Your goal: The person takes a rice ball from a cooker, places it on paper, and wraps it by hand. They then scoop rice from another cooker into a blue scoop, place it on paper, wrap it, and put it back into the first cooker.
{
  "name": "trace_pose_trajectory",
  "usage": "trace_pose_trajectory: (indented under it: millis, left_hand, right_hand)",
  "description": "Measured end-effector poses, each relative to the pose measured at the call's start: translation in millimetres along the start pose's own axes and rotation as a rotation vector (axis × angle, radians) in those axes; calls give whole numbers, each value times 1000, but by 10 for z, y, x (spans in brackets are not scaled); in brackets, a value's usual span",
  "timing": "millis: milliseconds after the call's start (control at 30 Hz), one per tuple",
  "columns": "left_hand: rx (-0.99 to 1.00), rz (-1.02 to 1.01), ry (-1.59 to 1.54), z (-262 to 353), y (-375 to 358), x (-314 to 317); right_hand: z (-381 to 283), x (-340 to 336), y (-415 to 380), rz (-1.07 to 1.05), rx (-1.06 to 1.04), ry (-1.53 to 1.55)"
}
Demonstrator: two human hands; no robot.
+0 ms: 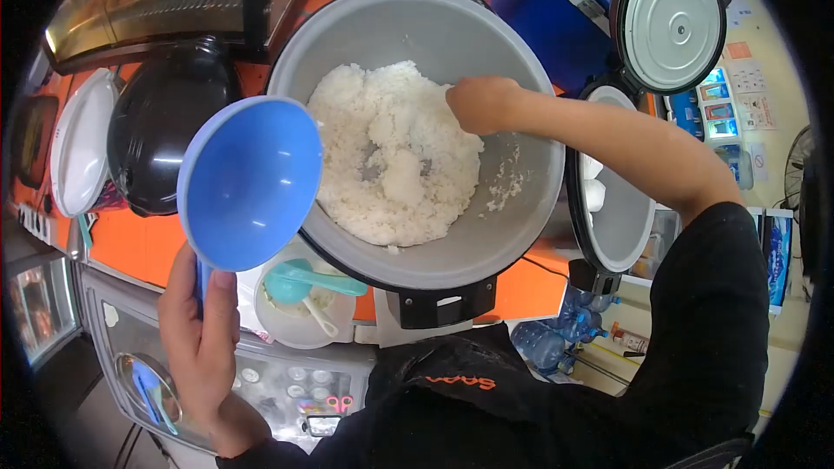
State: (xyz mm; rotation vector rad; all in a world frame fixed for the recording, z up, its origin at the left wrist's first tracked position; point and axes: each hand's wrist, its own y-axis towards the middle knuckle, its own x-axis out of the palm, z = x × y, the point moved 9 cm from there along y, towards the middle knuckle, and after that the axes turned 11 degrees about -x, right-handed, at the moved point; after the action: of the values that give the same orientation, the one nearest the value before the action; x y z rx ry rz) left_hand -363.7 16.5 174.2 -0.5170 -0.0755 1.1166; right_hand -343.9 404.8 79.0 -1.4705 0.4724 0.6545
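My left hand [204, 339] is closed around the handle of a large blue ladle [252, 182], whose deep, round bowl shows nothing in it. The ladle is held up beside the left rim of a big rice cooker pot [521, 200]. Cooked white rice [391, 156] lies heaped in the pot, with a few grains stuck to its wall. Over the rice's right edge, inside the pot, is my right hand [480, 104], curled into a fist. What its fingers hold, if anything, is hidden.
Left of the pot stand a black rounded container [169, 135] and white plates [82, 143]. Below, a teal ladle [300, 280] rests on a white bowl [291, 326]. A second open cooker [630, 230] holding white items and a blue cooler box [547, 13] are on the right.
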Motion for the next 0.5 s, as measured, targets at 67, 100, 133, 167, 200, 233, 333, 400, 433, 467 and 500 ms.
trace_pose_trajectory:
  millis: [67, 100, 133, 167, 200, 233, 333, 400, 433, 467, 500]
  left_hand:
    - [15, -22, 0, 49, 56, 115]
    - [16, -15, -35, 94, 78, 226]
    - [24, -3, -70, 154, 94, 302]
    - [34, 11, -108, 196, 110, 344]
    - [78, 45, -145, 241, 123, 357]
    - [122, 77, -181, 274, 147, 377]
    - [206, 234, -257, 209, 108, 348]
    - [219, 315, -278, -80, -15, 268]
    - [209, 329, -277, -265, -78, 241]
    - [201, 343, -276, -435, -127, 243]
    - [170, 404, -213, -677, -172, 324]
  right_hand:
    - [9, 30, -74, 13, -6, 76]
    - [-41, 56, -120, 59, -55, 57]
    - [-174, 9, -147, 112, -103, 33]
    - [-308, -62, -179, 166, -150, 7]
    - [-415, -114, -230, 180, -186, 2]
    - [-508, -196, -298, 195, -221, -1]
    - [-406, -627, -574, 320, -259, -74]
    - [-254, -840, -663, 404, -221, -169]
    - [-120, -931, -672, 431, -180, -226]
    - [-7, -1017, -661, 458, -138, -283]
    - [48, -909, -524, 414, -151, -316]
